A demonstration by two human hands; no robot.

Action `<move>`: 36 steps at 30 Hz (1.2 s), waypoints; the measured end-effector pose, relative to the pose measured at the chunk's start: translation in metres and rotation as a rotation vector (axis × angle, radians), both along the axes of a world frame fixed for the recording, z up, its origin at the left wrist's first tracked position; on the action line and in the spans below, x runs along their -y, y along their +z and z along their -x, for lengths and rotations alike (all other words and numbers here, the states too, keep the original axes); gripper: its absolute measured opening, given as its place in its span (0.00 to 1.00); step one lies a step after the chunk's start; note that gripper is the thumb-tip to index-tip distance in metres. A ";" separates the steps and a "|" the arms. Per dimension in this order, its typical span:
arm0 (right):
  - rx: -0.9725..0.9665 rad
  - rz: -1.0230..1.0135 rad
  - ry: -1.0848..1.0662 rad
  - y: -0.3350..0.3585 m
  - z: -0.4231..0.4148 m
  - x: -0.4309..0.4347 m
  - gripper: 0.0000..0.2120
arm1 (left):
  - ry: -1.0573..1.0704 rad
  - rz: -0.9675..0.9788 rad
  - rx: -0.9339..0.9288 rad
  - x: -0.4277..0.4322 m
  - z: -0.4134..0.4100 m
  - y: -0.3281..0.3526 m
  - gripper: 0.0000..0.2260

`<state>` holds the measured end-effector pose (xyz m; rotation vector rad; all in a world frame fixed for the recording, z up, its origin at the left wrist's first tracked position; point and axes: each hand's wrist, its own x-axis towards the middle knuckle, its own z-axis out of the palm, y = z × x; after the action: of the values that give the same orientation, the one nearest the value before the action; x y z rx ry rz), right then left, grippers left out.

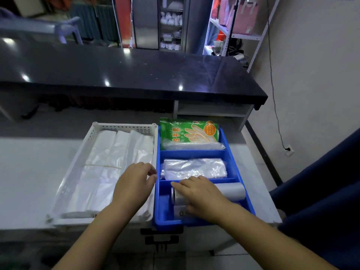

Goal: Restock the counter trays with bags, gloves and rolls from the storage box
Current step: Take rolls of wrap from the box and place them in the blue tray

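Roll placement: the right hand, fingers laid over the roll, seats it in the blue tray's nearest compartment; the left hand hovers loosely curled, holding nothing. Next, judged: release and withdraw.

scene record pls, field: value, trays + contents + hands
white tray: left, holds stacked clear plastic bags
blue tray: right, touching the white tray, three compartments
far compartment: green glove pack
middle compartment: clear bag packet
near compartment: plastic roll
left hand: above the seam between trays, fingers curled, holding nothing visible
right hand: resting on the roll
counter: white surface under both trays
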<state>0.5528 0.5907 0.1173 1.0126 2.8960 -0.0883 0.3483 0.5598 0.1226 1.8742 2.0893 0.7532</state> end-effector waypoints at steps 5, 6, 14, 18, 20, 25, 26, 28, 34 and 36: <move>0.001 0.093 0.034 -0.011 0.000 -0.010 0.35 | 0.071 0.010 0.011 0.007 0.002 -0.005 0.05; -0.008 0.105 0.048 -0.012 -0.002 -0.012 0.35 | 0.079 0.014 0.017 0.009 0.001 -0.006 0.05; -0.118 0.140 0.186 0.010 0.029 -0.021 0.29 | 0.265 0.062 0.014 0.038 0.014 0.002 0.07; -0.093 0.089 0.313 0.028 0.073 -0.014 0.23 | 0.398 0.071 -0.014 0.073 0.044 0.013 0.07; -0.078 0.048 0.369 0.034 0.095 -0.005 0.21 | 0.465 0.061 -0.038 0.093 0.060 0.018 0.07; -0.060 -0.006 0.533 0.040 0.166 0.040 0.15 | 0.645 0.004 -0.102 0.166 0.117 0.024 0.04; -0.062 -0.007 0.559 0.040 0.182 0.051 0.15 | 0.665 -0.003 -0.104 0.183 0.131 0.024 0.04; -0.064 -0.005 0.605 0.039 0.214 0.074 0.14 | 0.706 -0.014 -0.096 0.218 0.158 0.021 0.02; -0.042 0.023 0.745 0.026 0.317 0.155 0.12 | 0.876 0.082 -0.088 0.340 0.244 -0.002 0.01; -0.005 0.028 0.781 0.014 0.351 0.181 0.14 | 0.945 0.115 -0.069 0.381 0.270 -0.011 0.03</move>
<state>0.2021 0.4095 0.1315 -0.1663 3.0425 -0.0808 0.0784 0.1787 0.1114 0.7737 2.9661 0.6952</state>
